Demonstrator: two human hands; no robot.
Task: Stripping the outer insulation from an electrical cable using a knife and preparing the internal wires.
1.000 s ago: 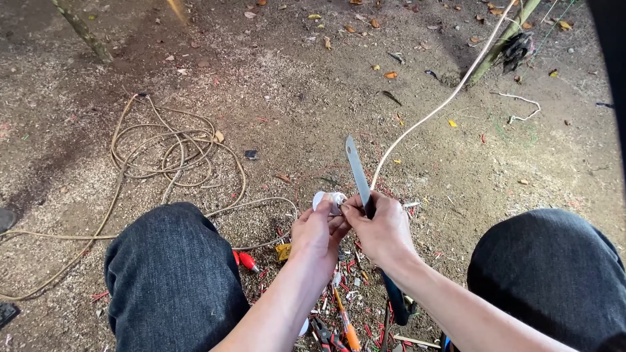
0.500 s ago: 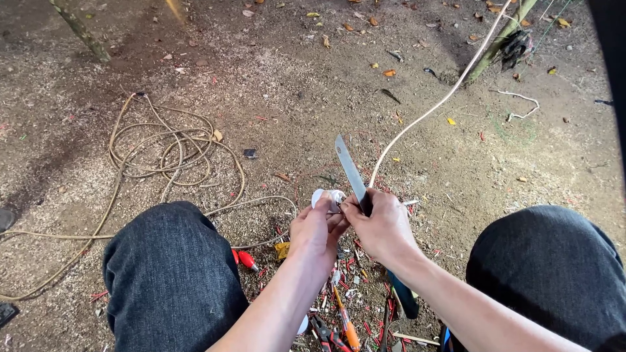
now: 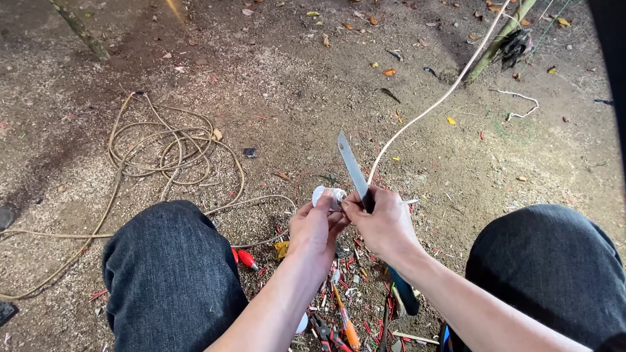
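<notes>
White plastic fitting (image 3: 328,195) sits pinched in the left hand (image 3: 315,229), fingers closed around it, held just above the ground between the knees. Right hand (image 3: 385,225) is clenched on the handle of a knife (image 3: 353,168); the blade's long axis runs up and slightly left, away from the body, tip pointing out over the dirt. Fitting lies just left of the blade base, the two hands touching. The pale cord (image 3: 435,104) runs from the hands up and right towards the far corner. Coiled cable (image 3: 166,146) lies well apart to the left. Orange-handled screwdriver (image 3: 345,322) and red wire scraps (image 3: 365,261) sit on the ground below the hands.
</notes>
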